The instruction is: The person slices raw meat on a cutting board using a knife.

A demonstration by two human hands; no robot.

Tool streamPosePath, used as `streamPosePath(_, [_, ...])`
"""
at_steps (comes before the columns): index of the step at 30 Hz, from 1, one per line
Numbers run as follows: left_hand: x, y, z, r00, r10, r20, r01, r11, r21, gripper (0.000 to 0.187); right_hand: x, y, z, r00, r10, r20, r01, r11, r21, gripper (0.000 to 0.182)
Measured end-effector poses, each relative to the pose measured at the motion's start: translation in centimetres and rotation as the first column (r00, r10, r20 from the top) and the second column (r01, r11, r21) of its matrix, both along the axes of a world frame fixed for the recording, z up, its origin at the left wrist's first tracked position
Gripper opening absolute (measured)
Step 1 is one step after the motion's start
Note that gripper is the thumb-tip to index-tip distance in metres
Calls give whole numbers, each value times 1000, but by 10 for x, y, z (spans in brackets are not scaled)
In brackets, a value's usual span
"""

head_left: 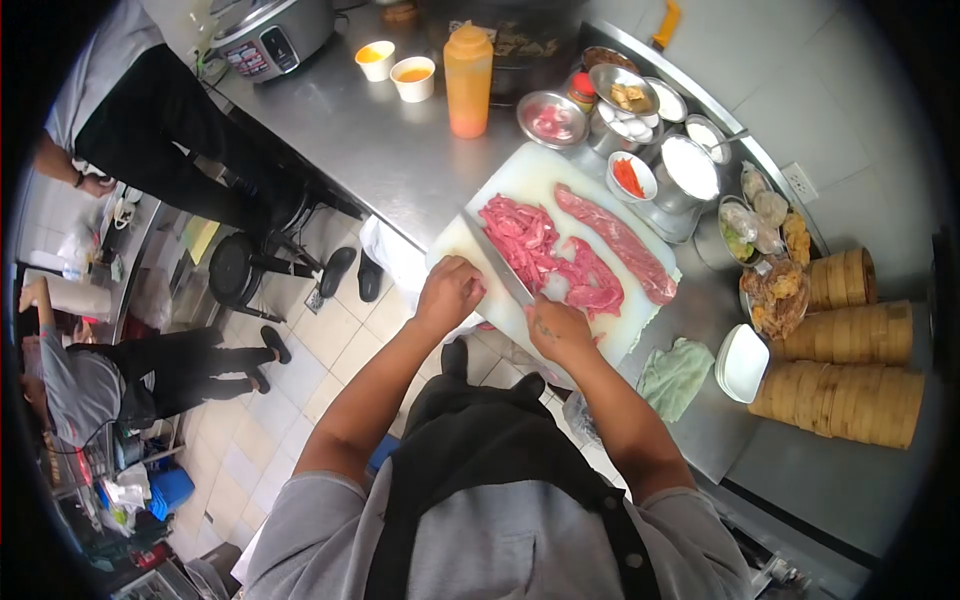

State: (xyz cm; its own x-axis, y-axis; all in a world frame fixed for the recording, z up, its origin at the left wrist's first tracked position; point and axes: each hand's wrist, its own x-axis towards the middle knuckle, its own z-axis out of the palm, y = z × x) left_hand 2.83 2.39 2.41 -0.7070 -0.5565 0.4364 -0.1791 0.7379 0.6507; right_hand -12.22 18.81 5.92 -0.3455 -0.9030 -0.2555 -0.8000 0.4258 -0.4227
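Observation:
My right hand [558,328] is closed around the handle of a knife [497,258]. Its broad blade points away from me along the near side of a heap of sliced raw meat [518,235]. My left hand [452,292] is by the near left edge of the white cutting board [455,240], its fingers curled in; whatever they may hold is hidden. A thicker piece of raw meat [592,280] lies just past the blade by my right hand. Along the board's far right side rests a long strip of whole meat [618,243].
An orange squeeze bottle [468,85] and cups of yellow sauce [413,78] stand beyond the board. Metal bowls of ingredients [553,120] crowd the wall side. Bamboo steamers [838,400], white trays [742,362] and a green cloth [676,378] are at right. Two people [150,130] stand at left.

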Motion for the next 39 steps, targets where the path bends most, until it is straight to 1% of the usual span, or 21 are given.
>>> streamPosePath(3, [-29, 13, 37, 1000, 9, -23, -9, 999, -31, 14, 6, 28, 20, 997, -30, -78, 35, 998, 60, 28])
streamPosePath(5, [-71, 17, 59, 954, -286, -84, 278, 955, -100, 17, 14, 41, 9, 993, -30, -117, 33, 999, 20, 27])
streamPosePath(7, [-112, 26, 56, 887, -436, 149, 452, 887, -98, 22, 27, 45, 9, 998, 13, -68, -18, 998, -60, 27])
streamPosePath(8, [-129, 32, 48, 886, -439, 148, 456, 884, -104, 22, 32, 44, 13, 999, 21, -38, -23, 998, -53, 26])
streamPosePath(10, [-153, 39, 28, 767, -410, 494, 496, 867, -51, 26, 41, 45, 12, 999, 25, -27, -26, 998, -61, 26])
streamPosePath(14, [-169, 46, 15, 710, -358, 607, 513, 853, -98, 32, 46, 55, 23, 1000, 19, 5, -19, 999, -44, 23])
streamPosePath(16, [-169, 45, 32, 576, -362, 733, 564, 825, -36, 32, 47, 58, 27, 999, 32, 14, -32, 999, -30, 21])
streamPosePath(17, [-166, 43, 28, 578, -351, 737, 559, 828, -44, 32, 46, 60, 28, 999, 36, 34, -34, 998, -56, 20])
streamPosePath(19, [-156, 43, 25, 779, -429, 457, 551, 817, -173, 22, 46, 58, 28, 997, 54, 53, -49, 995, -90, 19])
streamPosePath(20, [-154, 40, 25, 784, -419, 458, 542, 821, -178, 22, 46, 57, 27, 996, 47, 79, -41, 996, -82, 23])
streamPosePath(22, [-143, 42, 63, 811, -450, 374, 340, 882, 325, 9, 45, 53, 22, 993, 48, 108, -41, 997, -71, 26])
streamPosePath(23, [-137, 40, 67, 813, -443, 377, 330, 885, 329, 9, 44, 49, 18, 994, 46, 98, -44, 999, -14, 26])
streamPosePath(25, [-123, 30, 73, 920, -381, -97, 369, 753, 545, 11, 40, 40, 15, 994, 54, 92, -59, 997, 45, 26])
streamPosePath(26, [-115, 21, 77, 943, -332, -39, 295, 772, 563, 11, 36, 37, 16, 995, 57, 82, -62, 996, 58, 29])
streamPosePath(28, [-93, 8, 90, 964, -167, -207, 253, 818, 517, 15, 26, 29, 22, 994, 18, 106, -27, 996, 87, 34])
streamPosePath(29, [-81, 3, 96, 965, -160, -208, 248, 818, 519, 15, 21, 26, 20, 994, 24, 105, -33, 995, 90, 34])
streamPosePath(31, [-58, -3, 101, 967, 52, -248, 110, 795, 596, 16, 8, 20, 16, 998, -18, 59, 11, 993, 115, 35])
streamPosePath(35, [-27, 4, 73, 958, 194, -210, 13, 704, 711, 23, -8, 15, 18, 998, -54, 39, 50, 994, 102, 36])
streamPosePath(37, [-16, 7, 44, 923, 250, 292, -381, 492, 783, 28, -8, 18, 18, 998, -37, 52, 32, 996, 88, 36])
streamPosePath(38, [-9, 10, 21, 922, 255, 292, -383, 486, 785, 28, -7, 20, 16, 998, -33, 44, 31, 998, 54, 35])
streamPosePath(39, [-2, 12, -4, 891, 383, 245, -451, 675, 583, 28, -7, 21, 14, 999, -31, 36, 30, 999, 19, 34])
